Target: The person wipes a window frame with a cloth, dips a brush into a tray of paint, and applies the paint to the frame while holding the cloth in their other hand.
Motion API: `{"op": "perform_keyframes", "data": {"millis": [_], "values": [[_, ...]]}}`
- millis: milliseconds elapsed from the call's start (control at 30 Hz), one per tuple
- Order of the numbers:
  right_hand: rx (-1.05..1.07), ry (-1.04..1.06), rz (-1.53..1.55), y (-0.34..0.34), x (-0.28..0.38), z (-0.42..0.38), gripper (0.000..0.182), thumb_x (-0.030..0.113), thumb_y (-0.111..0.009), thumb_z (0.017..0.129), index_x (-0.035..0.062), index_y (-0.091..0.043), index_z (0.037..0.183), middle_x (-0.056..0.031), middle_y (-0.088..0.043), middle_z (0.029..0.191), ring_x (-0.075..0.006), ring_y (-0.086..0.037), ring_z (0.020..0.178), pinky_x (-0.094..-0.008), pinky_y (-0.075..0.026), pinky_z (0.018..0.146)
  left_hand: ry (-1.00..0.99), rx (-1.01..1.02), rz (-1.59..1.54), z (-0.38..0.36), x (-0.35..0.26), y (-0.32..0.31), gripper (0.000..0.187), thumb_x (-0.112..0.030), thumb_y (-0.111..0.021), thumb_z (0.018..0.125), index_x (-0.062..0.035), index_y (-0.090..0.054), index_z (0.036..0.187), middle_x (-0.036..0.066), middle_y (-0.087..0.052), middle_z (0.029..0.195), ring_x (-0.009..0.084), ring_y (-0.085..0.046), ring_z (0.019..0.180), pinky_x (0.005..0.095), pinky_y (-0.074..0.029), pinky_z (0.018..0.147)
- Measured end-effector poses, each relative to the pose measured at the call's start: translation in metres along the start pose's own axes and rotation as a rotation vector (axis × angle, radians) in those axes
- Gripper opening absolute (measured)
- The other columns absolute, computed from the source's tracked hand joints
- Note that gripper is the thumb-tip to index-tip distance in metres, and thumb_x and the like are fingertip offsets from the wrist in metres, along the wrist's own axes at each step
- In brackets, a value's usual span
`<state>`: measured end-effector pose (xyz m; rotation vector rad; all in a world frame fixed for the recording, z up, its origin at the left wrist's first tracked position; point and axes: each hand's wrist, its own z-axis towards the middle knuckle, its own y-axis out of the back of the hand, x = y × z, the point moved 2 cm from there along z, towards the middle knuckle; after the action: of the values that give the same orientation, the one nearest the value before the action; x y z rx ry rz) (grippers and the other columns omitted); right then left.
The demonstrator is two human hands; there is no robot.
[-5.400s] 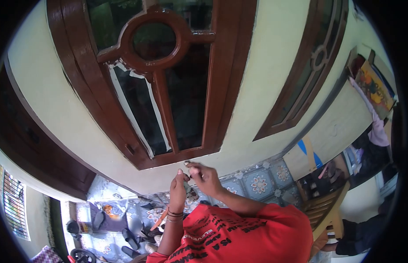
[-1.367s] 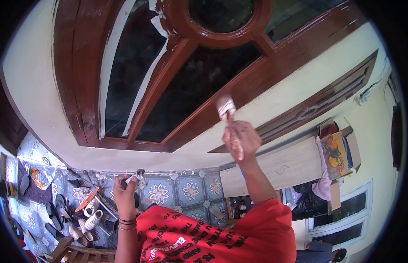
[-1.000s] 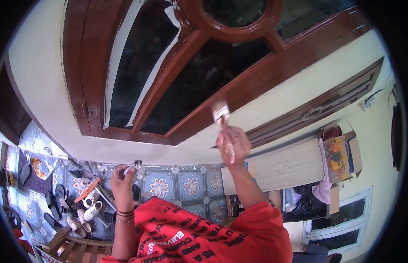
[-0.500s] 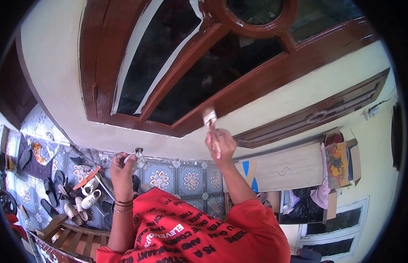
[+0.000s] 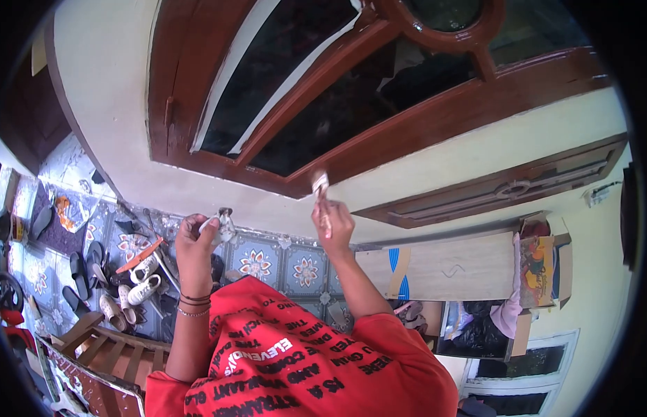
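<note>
My right hand [image 5: 332, 224] grips a paintbrush [image 5: 320, 183], its bristles up at the lower edge of a reddish-brown wooden window frame [image 5: 379, 147], near the frame's bottom corner. Lower and to the left, my left hand [image 5: 195, 240] is closed on a crumpled whitish cloth [image 5: 227, 227], pinched between thumb and fingers. Dark glass panes [image 5: 302, 142] fill the frame, and white strips [image 5: 257, 128] line the edges of the left pane.
Shoes and sandals [image 5: 141, 285] lie on the patterned tile floor [image 5: 305, 271] at left, above a wooden slatted bench [image 5: 122, 358]. At right are a long pale board [image 5: 455, 267], cardboard boxes [image 5: 535, 271] and a black bag [image 5: 480, 338]. A second brown frame [image 5: 501, 189] is on the wall.
The view has shifted, with the window frame now farther right and lower. My right hand and the brush have moved left along the frame's lower edge toward its corner. Both hands keep their holds.
</note>
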<state>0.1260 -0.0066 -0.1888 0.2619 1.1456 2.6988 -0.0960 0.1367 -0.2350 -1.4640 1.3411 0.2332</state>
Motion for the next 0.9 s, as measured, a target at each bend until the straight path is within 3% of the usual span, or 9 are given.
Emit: {"op": "perform_keyframes", "data": {"millis": [200, 267, 333, 400, 467, 567, 733, 900], "values": [[-0.048, -0.035, -0.033, -0.016, -0.006, -0.008, 0.015, 0.0, -0.065, 0.069, -0.0019, -0.059, 0.084, -0.0144, -0.06, 0.073, -0.0286, -0.059, 0.068, -0.0352, -0.049, 0.06, 0.003, 0.012, -0.03, 0.0, 0.006, 0.0, 0.021, -0.011, -0.063, 0.081, -0.0054, -0.049, 0.095, 0.0, -0.053, 0.087, 0.0047, -0.051, 0.073, 0.0176, -0.043, 0.059], [0.221, -0.136, -0.052, -0.043, -0.018, -0.04, 0.015, 0.004, -0.064, 0.071, 0.0004, -0.06, 0.085, -0.0137, -0.059, 0.071, -0.0279, -0.058, 0.066, -0.0358, -0.048, 0.058, 0.006, 0.01, -0.031, 0.0, 0.006, 0.001, 0.022, -0.011, -0.063, 0.081, -0.0051, -0.049, 0.096, 0.0, -0.053, 0.087, 0.0049, -0.051, 0.074, 0.0177, -0.043, 0.06], [0.249, -0.126, -0.016, -0.054, -0.017, -0.061, 0.015, 0.007, -0.063, 0.072, 0.0022, -0.061, 0.086, -0.0131, -0.057, 0.067, -0.0277, -0.056, 0.063, -0.037, -0.047, 0.057, 0.0, 0.017, -0.052, 0.0, 0.004, 0.003, 0.022, -0.011, -0.063, 0.081, -0.0051, -0.049, 0.096, 0.0, -0.053, 0.088, 0.005, -0.051, 0.075, 0.0182, -0.043, 0.061], [0.163, -0.166, 0.066, -0.054, -0.01, -0.073, 0.012, 0.005, -0.064, 0.071, 0.0024, -0.06, 0.082, -0.0146, -0.058, 0.069, -0.03, -0.058, 0.063, -0.0379, -0.047, 0.057, -0.012, -0.001, -0.046, 0.001, 0.005, 0.007, 0.022, -0.011, -0.063, 0.081, -0.0054, -0.049, 0.097, 0.0, -0.053, 0.088, 0.005, -0.051, 0.075, 0.0188, -0.043, 0.061], [0.215, -0.19, 0.031, -0.044, -0.003, -0.067, 0.017, 0.005, -0.064, 0.072, 0.0005, -0.06, 0.088, -0.0144, -0.059, 0.072, -0.0291, -0.058, 0.067, -0.0372, -0.048, 0.06, -0.022, -0.003, 0.022, 0.002, 0.006, 0.01, 0.019, -0.014, -0.063, 0.081, -0.0094, -0.049, 0.094, -0.003, -0.053, 0.086, 0.0049, -0.05, 0.079, 0.0194, -0.042, 0.063], [0.019, -0.149, 0.056, -0.024, 0.004, -0.041, 0.018, 0.0, -0.063, 0.073, -0.003, -0.059, 0.09, -0.0165, -0.06, 0.081, -0.0305, -0.059, 0.073, -0.0367, -0.049, 0.065, 0.024, -0.015, 0.054, -0.003, 0.003, 0.009, 0.021, -0.016, -0.063, 0.081, -0.0091, -0.049, 0.096, -0.003, -0.052, 0.088, 0.0049, -0.05, 0.081, 0.0199, -0.042, 0.063], [-0.106, -0.097, 0.021, -0.025, -0.002, -0.025, 0.02, -0.002, -0.062, 0.074, -0.0031, -0.059, 0.093, -0.0174, -0.06, 0.084, -0.0299, -0.059, 0.077, -0.0364, -0.049, 0.068, 0.025, -0.046, 0.071, -0.005, 0.003, 0.004, 0.025, -0.014, -0.063, 0.08, -0.0052, -0.048, 0.099, 0.001, -0.054, 0.089, 0.006, -0.053, 0.075, 0.0193, -0.043, 0.061], [0.218, -0.256, 0.049, -0.069, -0.016, -0.07, 0.018, 0.006, -0.062, 0.076, 0.0026, -0.061, 0.093, -0.0153, -0.06, 0.081, -0.03, -0.058, 0.074, -0.0381, -0.048, 0.067, 0.019, -0.032, 0.027, -0.005, 0.002, 0.005, 0.026, -0.012, -0.063, 0.08, -0.0042, -0.047, 0.099, 0.002, -0.054, 0.088, 0.0071, -0.054, 0.074, 0.0205, -0.045, 0.063]]}}
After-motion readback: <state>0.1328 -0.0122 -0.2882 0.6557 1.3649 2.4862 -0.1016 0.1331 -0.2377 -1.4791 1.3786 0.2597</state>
